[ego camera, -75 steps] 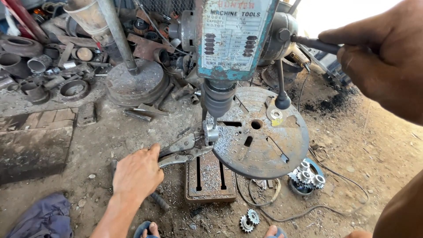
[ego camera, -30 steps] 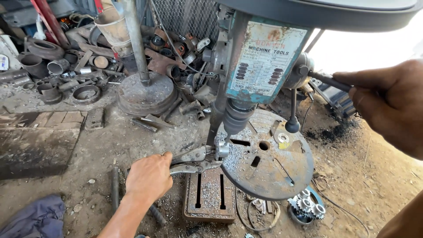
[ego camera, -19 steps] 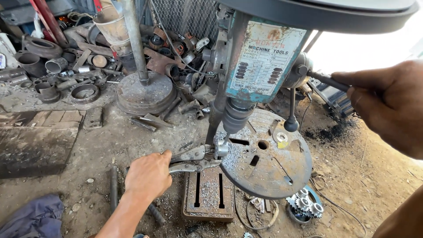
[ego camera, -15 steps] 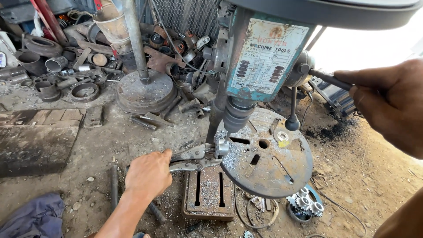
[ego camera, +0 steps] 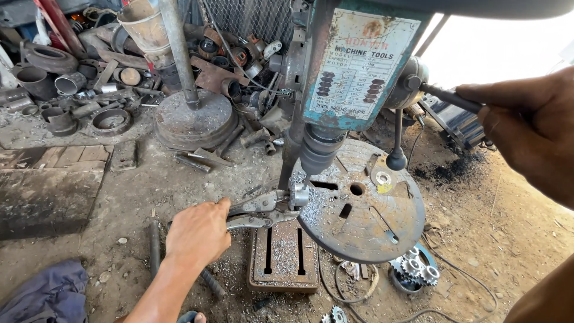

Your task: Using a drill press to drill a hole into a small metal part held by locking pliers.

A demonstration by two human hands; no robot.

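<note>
My left hand (ego camera: 198, 233) grips the handles of locking pliers (ego camera: 258, 210), whose jaws clamp a small metal piece (ego camera: 298, 195) at the near-left edge of the round drill table (ego camera: 371, 227). The chuck (ego camera: 318, 157) of the bench drill press (ego camera: 353, 72) hangs just above that piece. My right hand (ego camera: 529, 128) is closed on the feed handle (ego camera: 448, 96) at the right side of the drill head. Metal chips lie on the table and on the slotted base plate (ego camera: 283, 254) below it.
Scrap metal rings, pipes and parts (ego camera: 72, 90) pile up at the back left around a round stand base (ego camera: 194, 119). Gears (ego camera: 415, 272) and a cable lie on the dirt floor under the table. A dark slab (ego camera: 42, 197) sits at left, blue cloth (ego camera: 48, 296) at bottom left.
My head has shifted, so the drill press sits more to the right and closer. My left hand has taken hold of the pliers' handles; my right hand stays on the feed handle.
</note>
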